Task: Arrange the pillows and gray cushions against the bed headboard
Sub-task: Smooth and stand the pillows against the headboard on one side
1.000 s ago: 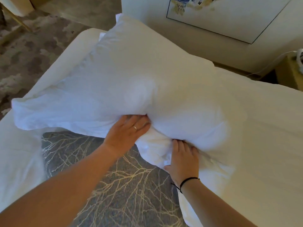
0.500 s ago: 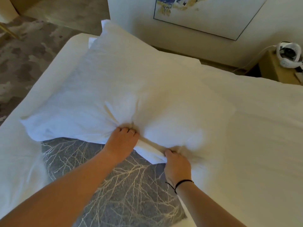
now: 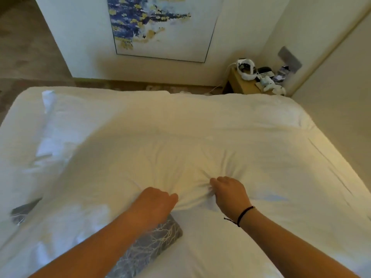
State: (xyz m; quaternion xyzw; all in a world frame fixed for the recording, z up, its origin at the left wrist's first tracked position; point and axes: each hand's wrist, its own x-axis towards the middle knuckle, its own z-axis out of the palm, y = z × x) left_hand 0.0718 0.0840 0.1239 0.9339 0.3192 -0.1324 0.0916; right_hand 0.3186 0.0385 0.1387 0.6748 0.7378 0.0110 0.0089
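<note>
A large white pillow (image 3: 160, 157) lies across the middle of the white bed (image 3: 301, 157). My left hand (image 3: 155, 203) grips its near edge with curled fingers, the fabric bunched under them. My right hand (image 3: 228, 192), with a black band on the wrist, pinches the same edge a little to the right. A gray cushion (image 3: 152, 243) with a pale branch pattern lies under my left forearm, mostly covered by the pillow and my arm. A gray corner (image 3: 24, 211) of a cushion shows at the left. No headboard is in view.
A wooden nightstand (image 3: 239, 85) with a white headset (image 3: 246, 69), a phone and small items stands beyond the bed's far right corner. A wall with a blue and yellow painting (image 3: 160, 27) faces me. Patterned carpet lies to the left.
Both hands swung the pillow to the right and down, so it now lies flatter across the bed. It covers more of the gray cushion. My view turned right.
</note>
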